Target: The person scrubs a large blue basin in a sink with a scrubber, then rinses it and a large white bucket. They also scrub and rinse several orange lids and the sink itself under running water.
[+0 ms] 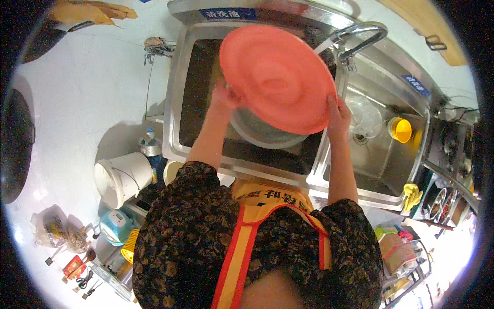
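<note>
Between my two hands is a large round red plastic lid [276,77], tilted above the left basin of a stainless steel double sink [247,164]. My left hand [227,96] is at its lower left edge, slightly blurred, with the fingers partly hidden. On its right edge my right hand [339,110] grips the rim, thumb on the upper face. Below the lid, a pale round bowl or tub [266,139] shows in part inside the left basin. A curved chrome faucet [362,33] reaches over the sink near the lid's upper right edge.
The right basin holds clear plastic containers [364,117] and a yellow cup [401,130]. A yellow cloth [412,196] hangs at the sink's right front corner. To the left are a white bucket [123,179] and a blue-and-white appliance [115,227]. A loaded shelf [401,255] stands at lower right.
</note>
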Demonstrator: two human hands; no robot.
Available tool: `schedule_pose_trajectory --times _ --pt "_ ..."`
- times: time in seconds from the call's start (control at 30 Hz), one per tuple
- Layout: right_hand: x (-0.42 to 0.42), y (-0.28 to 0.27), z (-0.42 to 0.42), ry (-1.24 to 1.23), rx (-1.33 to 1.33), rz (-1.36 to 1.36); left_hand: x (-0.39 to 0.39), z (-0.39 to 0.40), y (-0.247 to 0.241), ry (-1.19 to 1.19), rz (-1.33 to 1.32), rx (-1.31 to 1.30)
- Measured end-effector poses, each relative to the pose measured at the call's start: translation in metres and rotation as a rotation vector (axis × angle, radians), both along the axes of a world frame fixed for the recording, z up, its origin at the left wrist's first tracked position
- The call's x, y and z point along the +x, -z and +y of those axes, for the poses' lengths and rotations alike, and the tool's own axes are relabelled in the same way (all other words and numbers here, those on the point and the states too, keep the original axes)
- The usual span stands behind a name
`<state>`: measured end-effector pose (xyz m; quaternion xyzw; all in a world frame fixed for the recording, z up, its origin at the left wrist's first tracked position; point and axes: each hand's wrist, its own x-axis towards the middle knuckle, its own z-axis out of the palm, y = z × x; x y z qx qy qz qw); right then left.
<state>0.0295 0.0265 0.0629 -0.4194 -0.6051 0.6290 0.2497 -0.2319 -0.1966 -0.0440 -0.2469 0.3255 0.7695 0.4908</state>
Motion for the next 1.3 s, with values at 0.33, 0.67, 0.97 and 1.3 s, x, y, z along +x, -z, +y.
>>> schedule_pose_trajectory --times 0.33,0.67,0.97,1.3 --pt "-0.03 -0.055 0.014 -0.527 0.593 0.256 -0.026 0.004 -0.175 0.09 0.098 0.138" --pt "0.026 -0.066 -0.007 -0.721 0.813 0.04 0.026 -0.083 -0.187 0.117 0.325 -0.094" --pt "-0.009 0.064 -0.019 -0.25 0.094 -0.284 0.045 -0.153 -0.054 0.15 0.358 0.055" --pt "-0.028 0.082 0.004 0.035 -0.267 -0.04 0.025 -0.103 -0.006 0.289 0.263 -0.282"
